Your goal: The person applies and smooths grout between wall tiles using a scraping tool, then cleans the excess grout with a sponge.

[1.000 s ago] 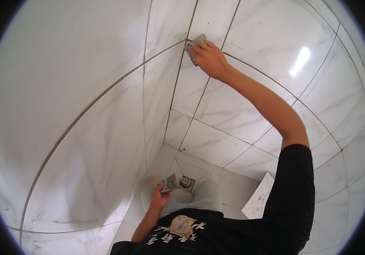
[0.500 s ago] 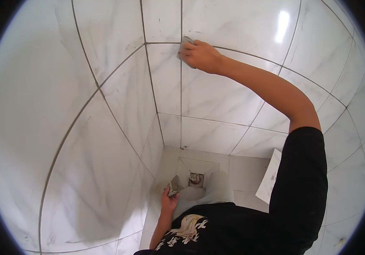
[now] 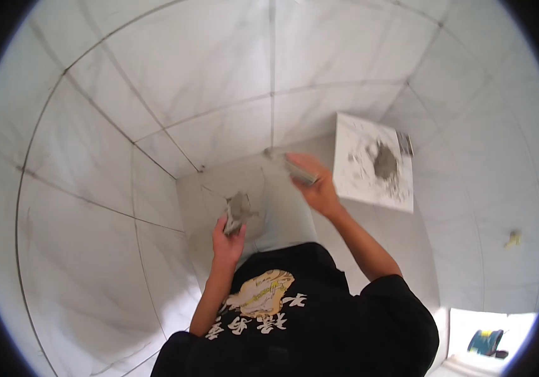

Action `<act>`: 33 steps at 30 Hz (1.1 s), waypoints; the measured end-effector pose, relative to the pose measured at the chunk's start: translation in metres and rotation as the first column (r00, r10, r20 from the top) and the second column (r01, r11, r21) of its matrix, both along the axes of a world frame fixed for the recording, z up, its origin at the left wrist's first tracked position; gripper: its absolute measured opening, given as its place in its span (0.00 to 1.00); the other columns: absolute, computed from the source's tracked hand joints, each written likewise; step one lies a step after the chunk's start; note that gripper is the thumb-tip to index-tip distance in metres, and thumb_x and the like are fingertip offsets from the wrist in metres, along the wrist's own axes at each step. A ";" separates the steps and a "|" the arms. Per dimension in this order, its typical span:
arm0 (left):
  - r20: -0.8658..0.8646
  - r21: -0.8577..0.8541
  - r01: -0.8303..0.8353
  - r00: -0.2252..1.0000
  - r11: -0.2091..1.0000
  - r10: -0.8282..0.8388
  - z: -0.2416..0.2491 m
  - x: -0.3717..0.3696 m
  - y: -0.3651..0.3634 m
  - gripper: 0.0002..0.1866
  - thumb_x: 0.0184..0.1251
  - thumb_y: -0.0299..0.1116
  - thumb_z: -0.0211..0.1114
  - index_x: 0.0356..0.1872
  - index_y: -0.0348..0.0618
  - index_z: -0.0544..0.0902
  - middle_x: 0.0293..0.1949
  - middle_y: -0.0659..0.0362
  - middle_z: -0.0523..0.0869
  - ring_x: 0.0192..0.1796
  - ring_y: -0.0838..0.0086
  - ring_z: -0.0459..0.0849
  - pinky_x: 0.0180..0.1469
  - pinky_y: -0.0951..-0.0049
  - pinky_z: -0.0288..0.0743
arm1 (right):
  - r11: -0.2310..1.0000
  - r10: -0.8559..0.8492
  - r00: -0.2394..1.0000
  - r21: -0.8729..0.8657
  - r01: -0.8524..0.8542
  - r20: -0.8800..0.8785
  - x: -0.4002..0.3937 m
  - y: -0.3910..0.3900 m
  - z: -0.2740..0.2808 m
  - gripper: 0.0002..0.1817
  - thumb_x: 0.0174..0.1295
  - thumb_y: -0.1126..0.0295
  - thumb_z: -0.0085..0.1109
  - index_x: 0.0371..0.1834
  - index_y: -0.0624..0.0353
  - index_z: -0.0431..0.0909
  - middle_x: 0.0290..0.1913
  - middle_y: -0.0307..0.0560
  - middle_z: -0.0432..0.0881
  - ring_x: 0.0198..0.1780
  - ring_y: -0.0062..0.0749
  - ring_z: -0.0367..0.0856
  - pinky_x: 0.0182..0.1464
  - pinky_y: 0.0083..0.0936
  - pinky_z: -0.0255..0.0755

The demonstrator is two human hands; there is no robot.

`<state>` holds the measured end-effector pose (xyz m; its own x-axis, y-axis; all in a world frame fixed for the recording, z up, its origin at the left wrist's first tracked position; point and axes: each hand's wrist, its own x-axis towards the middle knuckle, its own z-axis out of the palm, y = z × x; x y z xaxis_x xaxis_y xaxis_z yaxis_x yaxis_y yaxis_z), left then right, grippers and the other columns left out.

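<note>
My left hand [image 3: 229, 242] grips a small piece loaded with wet grey mortar [image 3: 239, 210], held low in front of me; the piece under the mortar is mostly covered. To its right, my right hand [image 3: 318, 185] is closed around a flat grey tool [image 3: 299, 169], smeared by motion, so its exact kind does not show. Close to that hand lies a white tile [image 3: 352, 179] carrying a heap of grey mortar [image 3: 386, 161] and scattered smears.
Marbled white wall tiles [image 3: 219, 50] with dark joints surround me on several sides. Grey floor [image 3: 376, 235] shows beneath the hands. A dark green object [image 3: 486, 342] stands in a bright opening at lower right. A yellowish spot [image 3: 513, 239] marks the right wall.
My right hand has left the wall joint and come down toward the mortar-covered tile. My view has turned down and to the right, bringing the mortar heap into sight. The left hand keeps its piece.
</note>
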<state>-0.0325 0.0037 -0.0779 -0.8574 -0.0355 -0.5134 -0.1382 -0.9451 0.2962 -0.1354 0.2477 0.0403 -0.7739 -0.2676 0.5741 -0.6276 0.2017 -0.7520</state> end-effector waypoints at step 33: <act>-0.186 0.046 0.452 0.880 0.891 -0.437 0.030 -0.027 0.022 0.26 0.74 0.48 0.53 0.67 0.47 0.70 0.68 0.54 0.72 0.70 0.57 0.68 0.70 0.45 0.59 | 0.974 0.047 0.605 -0.170 0.148 0.794 0.081 0.009 -0.085 0.26 0.77 0.53 0.38 0.59 0.65 0.75 0.48 0.48 0.83 0.45 0.31 0.81 0.50 0.30 0.76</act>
